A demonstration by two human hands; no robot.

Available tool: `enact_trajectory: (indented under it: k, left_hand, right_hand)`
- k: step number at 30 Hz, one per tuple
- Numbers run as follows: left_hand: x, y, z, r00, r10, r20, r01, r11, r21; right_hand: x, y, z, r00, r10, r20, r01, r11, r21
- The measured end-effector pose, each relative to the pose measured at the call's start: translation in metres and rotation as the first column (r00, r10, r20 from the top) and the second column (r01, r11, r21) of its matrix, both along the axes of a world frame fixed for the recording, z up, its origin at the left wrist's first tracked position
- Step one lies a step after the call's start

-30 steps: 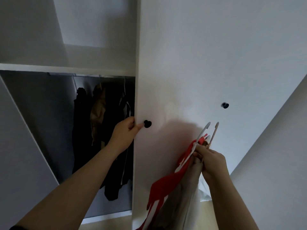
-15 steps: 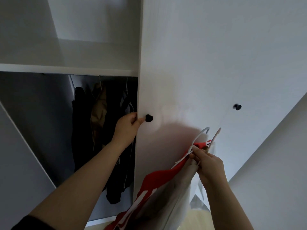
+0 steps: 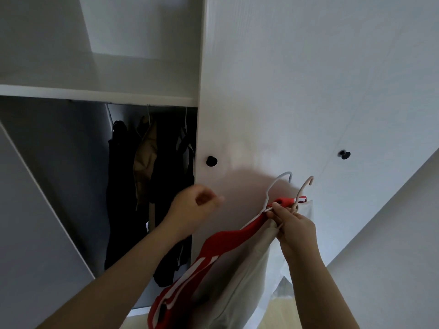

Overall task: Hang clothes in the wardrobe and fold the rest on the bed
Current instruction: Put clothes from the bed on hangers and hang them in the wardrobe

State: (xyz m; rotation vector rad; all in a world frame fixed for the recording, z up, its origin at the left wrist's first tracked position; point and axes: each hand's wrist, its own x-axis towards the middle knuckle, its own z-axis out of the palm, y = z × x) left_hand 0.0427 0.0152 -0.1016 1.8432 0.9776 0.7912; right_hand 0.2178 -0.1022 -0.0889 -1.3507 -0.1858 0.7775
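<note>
We hold two hangers (image 3: 285, 173) by their necks in our right hand (image 3: 297, 231), fingers clamped tight so the red top (image 3: 213, 252) and the pale garment (image 3: 249, 281) hang free in front of the shut wardrobe door (image 3: 285, 91). Our left hand (image 3: 192, 210), blurred, fingers loosely curled on nothing, hovers just below the door's black knob (image 3: 211, 161), probably free to take one hanger. Dark clothes (image 3: 171, 174) hang in the open compartment under a white shelf (image 3: 95, 93); pale floor (image 3: 280, 312) shows below.
</note>
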Motion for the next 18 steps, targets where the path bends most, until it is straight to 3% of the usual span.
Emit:
enact_trajectory:
  k: [3, 7, 14, 18]
  left_hand:
    - [0.006, -0.032, 0.000, 0.973, -0.195, -0.123, 0.189, 0.980, -0.057]
    - [0.020, -0.057, 0.007, 0.928, -0.272, -0.256, 0.280, 0.960, -0.005]
    - [0.048, -0.101, 0.019, 0.974, -0.200, -0.102, 0.209, 0.975, 0.081]
    - [0.063, -0.116, 0.024, 0.989, -0.129, -0.066, 0.136, 0.983, 0.122]
  right_hand:
    - [-0.002, -0.005, 0.001, 1.000, 0.009, 0.018, -0.009, 1.000, -0.002]
    - [0.000, -0.018, 0.005, 0.999, 0.029, 0.033, -0.030, 1.000, 0.009]
    - [0.021, -0.051, 0.022, 0.997, 0.075, -0.032, -0.071, 0.992, 0.105]
    - [0.037, -0.072, 0.032, 0.996, 0.089, 0.010, -0.090, 0.991, 0.095]
